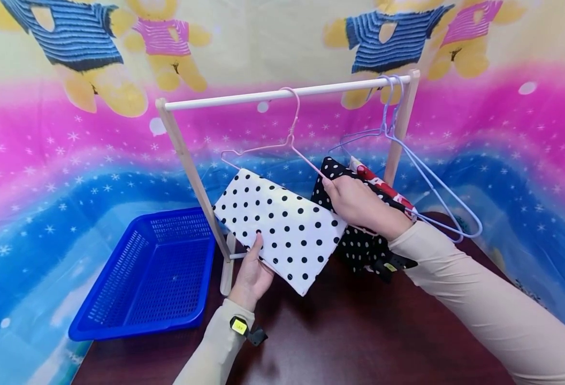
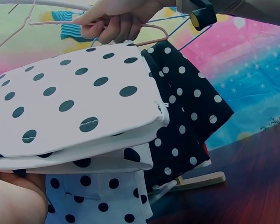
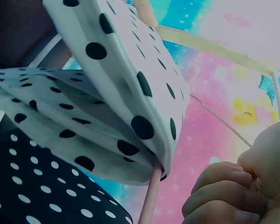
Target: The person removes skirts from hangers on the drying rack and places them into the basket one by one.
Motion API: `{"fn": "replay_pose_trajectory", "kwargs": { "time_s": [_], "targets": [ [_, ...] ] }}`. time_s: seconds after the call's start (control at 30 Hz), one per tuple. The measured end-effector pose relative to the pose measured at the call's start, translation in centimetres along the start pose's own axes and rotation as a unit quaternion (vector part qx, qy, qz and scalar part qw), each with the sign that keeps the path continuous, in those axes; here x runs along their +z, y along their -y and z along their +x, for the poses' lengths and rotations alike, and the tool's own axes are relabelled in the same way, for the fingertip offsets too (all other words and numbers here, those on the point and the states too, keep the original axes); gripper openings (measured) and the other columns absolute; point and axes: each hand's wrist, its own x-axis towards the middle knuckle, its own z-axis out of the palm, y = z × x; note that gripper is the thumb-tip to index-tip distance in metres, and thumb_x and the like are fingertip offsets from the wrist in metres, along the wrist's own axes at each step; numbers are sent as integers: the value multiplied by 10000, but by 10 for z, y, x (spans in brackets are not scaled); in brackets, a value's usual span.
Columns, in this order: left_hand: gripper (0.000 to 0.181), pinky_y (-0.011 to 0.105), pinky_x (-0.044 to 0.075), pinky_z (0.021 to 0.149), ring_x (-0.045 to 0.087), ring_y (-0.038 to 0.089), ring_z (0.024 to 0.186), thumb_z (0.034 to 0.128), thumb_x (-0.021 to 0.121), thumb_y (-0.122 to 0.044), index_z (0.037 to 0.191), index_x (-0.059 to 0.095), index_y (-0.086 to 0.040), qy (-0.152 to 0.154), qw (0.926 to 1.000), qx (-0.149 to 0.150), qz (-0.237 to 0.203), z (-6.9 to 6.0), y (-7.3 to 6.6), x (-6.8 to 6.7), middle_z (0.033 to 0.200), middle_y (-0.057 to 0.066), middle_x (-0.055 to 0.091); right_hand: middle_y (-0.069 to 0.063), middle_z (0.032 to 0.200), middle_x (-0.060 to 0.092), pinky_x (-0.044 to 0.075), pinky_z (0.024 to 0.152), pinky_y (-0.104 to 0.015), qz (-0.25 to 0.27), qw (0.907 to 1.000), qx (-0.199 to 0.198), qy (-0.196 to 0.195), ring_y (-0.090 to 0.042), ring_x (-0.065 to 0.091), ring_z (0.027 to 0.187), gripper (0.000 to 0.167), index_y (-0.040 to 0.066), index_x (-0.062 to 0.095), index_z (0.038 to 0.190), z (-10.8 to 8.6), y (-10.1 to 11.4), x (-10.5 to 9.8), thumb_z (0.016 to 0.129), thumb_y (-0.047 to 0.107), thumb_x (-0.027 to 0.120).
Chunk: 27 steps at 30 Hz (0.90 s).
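A folded white cloth with black dots (image 1: 282, 224) hangs over the bar of a pink hanger (image 1: 258, 148), whose hook sits on the rack's white rail (image 1: 244, 98). My left hand (image 1: 252, 275) holds the cloth's lower edge, thumb in front and the other fingers hidden behind it. With curled fingers my right hand (image 1: 359, 202) grips the right arm of the pink hanger; those fingers (image 2: 116, 29) show in the left wrist view. In the right wrist view the hanger's bar (image 3: 150, 196) comes out of the cloth's fold (image 3: 126, 93).
Two blue hangers (image 1: 432, 176) hang at the rail's right end. Black dotted cloth (image 1: 328, 179) and red-and-white cloth (image 1: 379, 182) hang behind my right hand. A blue basket (image 1: 167, 321) stands left of the rack's wooden post (image 1: 186, 166), on a dark red table (image 1: 330, 342).
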Motion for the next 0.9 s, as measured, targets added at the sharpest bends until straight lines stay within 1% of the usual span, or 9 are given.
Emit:
{"fn": "replay_pose_trajectory", "kwargs": {
  "time_s": [0.13,0.33,0.47,0.6,0.7,0.9],
  "targets": [
    [287,232,515,1011,684,27,1133,1067,459,-371,1339,521,-301,-1,10000,35,16,-1,-1,0,1188,-149,740,15,542,351,347,508,-306,131,9999,51,83,-166,363,482,517,127,408,644,3,-1,0,1115,323,323],
    [301,226,516,1014,681,26,1141,1074,455,-333,1372,481,-290,-78,9999,70,66,-4,-2,2,1199,-146,735,26,535,322,320,483,-289,250,9995,48,196,-142,322,471,527,134,383,626,6,-4,-2,1116,316,317],
    [314,223,523,1009,683,23,1138,1072,467,-309,1384,466,-274,-111,9999,95,58,-5,-1,4,1202,-146,734,22,543,335,352,492,-300,110,9996,107,216,-147,352,480,524,139,381,629,7,-5,-4,1115,322,312],
    [274,226,535,993,696,31,1118,1064,493,-295,1336,520,-270,-130,9999,104,16,-7,0,5,1187,-132,744,10,553,361,380,502,-316,-97,9996,213,186,-165,387,489,527,138,393,636,7,-5,-5,1114,342,310],
    [242,223,542,980,706,37,1100,1059,509,-283,1296,551,-266,-175,9998,120,11,-9,0,5,1171,-121,752,1,562,372,381,496,-317,-188,9995,232,143,-173,391,491,531,132,410,645,7,-6,-6,1113,361,309],
    [253,229,546,983,708,38,1101,1061,510,-241,1314,525,-259,-150,9997,156,132,-13,0,5,1172,-122,749,-8,585,386,374,483,-324,-257,9989,389,99,-189,400,501,542,130,437,686,6,-7,-5,1104,438,281]
  ]
}}
